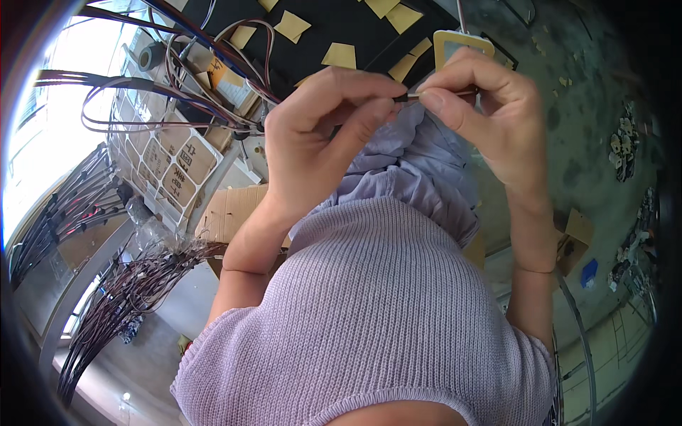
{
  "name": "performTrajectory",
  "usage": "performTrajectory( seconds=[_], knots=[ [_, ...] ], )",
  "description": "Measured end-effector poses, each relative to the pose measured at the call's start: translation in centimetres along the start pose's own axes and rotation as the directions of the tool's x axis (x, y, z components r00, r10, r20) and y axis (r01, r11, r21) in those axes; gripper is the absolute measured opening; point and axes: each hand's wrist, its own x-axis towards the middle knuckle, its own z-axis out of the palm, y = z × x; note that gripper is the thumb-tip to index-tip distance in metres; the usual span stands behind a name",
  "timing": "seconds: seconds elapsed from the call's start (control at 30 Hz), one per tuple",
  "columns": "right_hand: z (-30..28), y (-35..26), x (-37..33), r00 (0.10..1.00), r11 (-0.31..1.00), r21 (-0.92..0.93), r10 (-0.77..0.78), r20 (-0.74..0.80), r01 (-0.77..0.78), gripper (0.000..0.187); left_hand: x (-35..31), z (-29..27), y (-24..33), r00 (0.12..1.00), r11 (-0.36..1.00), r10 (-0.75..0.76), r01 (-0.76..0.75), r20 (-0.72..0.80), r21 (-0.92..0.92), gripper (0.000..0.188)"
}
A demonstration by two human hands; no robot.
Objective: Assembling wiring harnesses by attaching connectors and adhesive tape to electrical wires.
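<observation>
My left hand (312,135) and my right hand (497,113) meet fingertip to fingertip above my lap. A small dark piece (405,98) sticks out of the pinch of my left thumb and forefinger, its kind too small to make out. My right thumb and forefinger pinch a thin brownish wire (465,92), whose pale end points at the dark piece. Fingers hide most of both, and I cannot tell whether they are joined. Just beyond my right hand is a pale yellow-framed device (463,39).
A black work surface (323,35) at the far side bears several yellow paper pieces (339,55). Brown and dark cables (177,92) hang at upper left. A bundle of wires (135,287) lies at lower left, near a printed carton (181,170). Scraps (625,145) litter the floor at right.
</observation>
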Motion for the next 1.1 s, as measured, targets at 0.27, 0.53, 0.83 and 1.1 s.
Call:
performTrajectory(
  seconds=[0.27,0.53,0.83,1.1],
  knots=[
    [1.0,-2.7,-0.1,0.966,0.928,-0.274,-0.256,0.019,0.252,0.012,0.4,0.6,0.2,0.792,0.354,-0.120,0.598,0.599,-0.719,0.089],
    [1.3,-3.8,-0.3,0.961,0.902,-0.341,-0.278,0.008,0.264,0.012,0.3,0.8,-0.1,0.800,-0.008,0.059,0.598,0.596,-0.802,0.099],
    [1.6,-3.6,-0.3,0.965,0.889,-0.390,-0.260,-0.002,0.239,0.010,0.8,0.4,-0.7,0.768,0.343,-0.024,0.607,0.640,-0.717,0.065],
    [-2.2,-3.7,-0.2,0.988,0.926,-0.344,-0.149,0.040,0.154,0.013,1.3,-1.3,-1.0,0.791,0.345,0.040,0.562,0.610,-0.752,0.053]
  ],
)
